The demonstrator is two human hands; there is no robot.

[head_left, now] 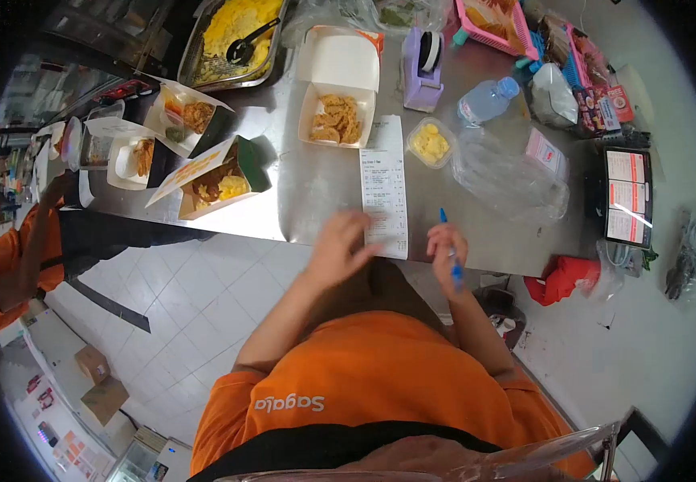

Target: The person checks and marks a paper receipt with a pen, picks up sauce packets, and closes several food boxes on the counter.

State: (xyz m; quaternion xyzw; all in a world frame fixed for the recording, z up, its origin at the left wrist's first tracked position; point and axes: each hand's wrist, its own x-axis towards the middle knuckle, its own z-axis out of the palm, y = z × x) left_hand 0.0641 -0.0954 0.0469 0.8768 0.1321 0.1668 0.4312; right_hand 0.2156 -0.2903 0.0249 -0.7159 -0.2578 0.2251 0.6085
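Beyond the clear strip, the left hand, fingers spread, should steady the receipt at the tabletop's near edge, while the right hand pinches the blue pen.

receipt lies right before the open box.

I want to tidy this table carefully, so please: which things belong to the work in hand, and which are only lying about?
Probably in the work:
- pen, in the right hand
- receipt, by the left hand
- food boxes
- tub

Probably just lying about:
- tape dispenser
- bottle
- plastic bag
- pink basket
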